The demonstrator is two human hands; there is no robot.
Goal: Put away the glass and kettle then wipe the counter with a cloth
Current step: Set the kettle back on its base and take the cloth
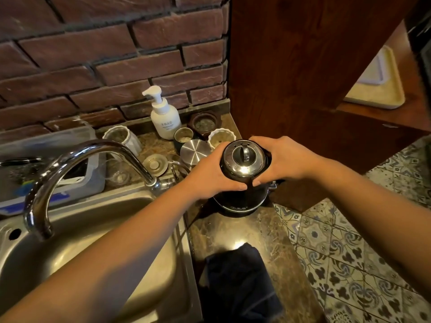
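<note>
A black kettle with a shiny steel lid stands on the brown marble counter, at its back right. My left hand grips the kettle's left side and my right hand grips its right side. A dark blue cloth lies folded on the counter near the front edge. A clear glass stands behind the sink, beside the tap's base.
A steel sink with a curved tap fills the left. Behind the kettle are a white pump bottle, a steel canister, white ribbed cups and a plastic tub. A wooden panel rises at the right; patterned floor tiles lie below.
</note>
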